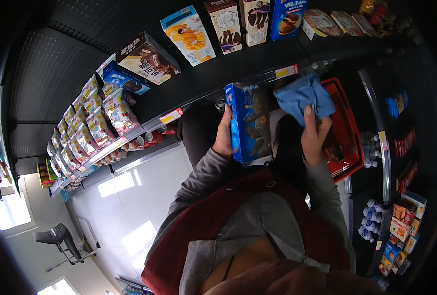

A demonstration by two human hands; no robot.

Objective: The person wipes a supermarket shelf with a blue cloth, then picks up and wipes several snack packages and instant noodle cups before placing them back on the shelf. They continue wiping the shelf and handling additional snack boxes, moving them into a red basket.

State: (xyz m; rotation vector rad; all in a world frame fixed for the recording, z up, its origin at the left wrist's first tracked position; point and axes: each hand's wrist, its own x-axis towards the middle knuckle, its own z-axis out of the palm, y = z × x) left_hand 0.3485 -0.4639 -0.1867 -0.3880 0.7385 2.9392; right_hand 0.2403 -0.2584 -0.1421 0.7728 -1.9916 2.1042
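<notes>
In my left hand [223, 133] is a blue and dark box of cookies [253, 123], gripped along its left side and held upright in front of my lap. Its large front, printed with dark round cookies, faces up toward me. A folded blue cloth [307, 97] is pinched between the thumb and fingers of my right hand [316, 132]. The cloth hangs just to the right of the box's upper corner, apart from it. Part of my right hand's fingers is hidden behind the cloth.
Ahead runs a black shelf [198, 81] with upright snack boxes, among them a yellow and white box [188, 37] and a brown box [148, 58]. Rows of snack bags [100, 123] stand at left. A red basket [353, 132] sits at right, beside shelves with bottles [371, 216].
</notes>
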